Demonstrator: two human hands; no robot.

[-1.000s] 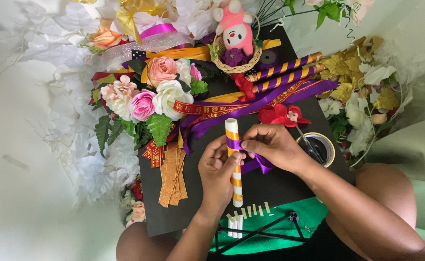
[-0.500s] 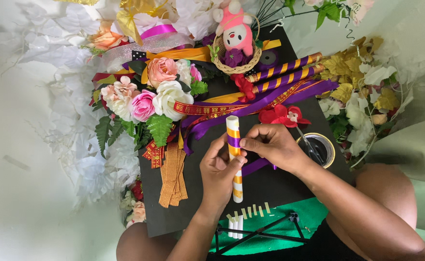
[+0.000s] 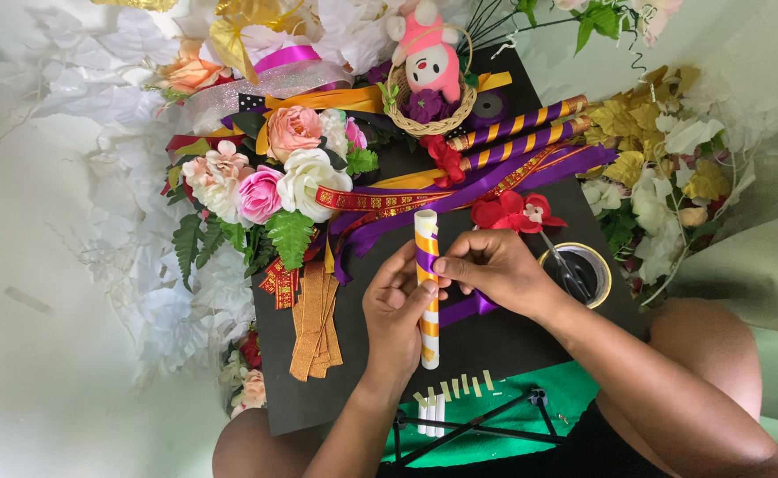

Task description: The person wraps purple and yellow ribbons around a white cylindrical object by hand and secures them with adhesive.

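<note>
Black board [image 3: 513,341] first, flowers crowding its far edge — at its middle the left hand [image 3: 395,314] grips a white tube [image 3: 428,292], mid-wrap; right hand [image 3: 495,270] pinches purple ribbon [image 3: 467,307] against it. Another turn likely needs steady tension.

Left hand [image 3: 398,310] lay curled, fingers pointing to 1 o'clock, forearm entering from 7 o'clock. Right hand [image 3: 495,265] pinched thumb to forefinger toward 9 o'clock, forearm from 4 o'clock.
</note>
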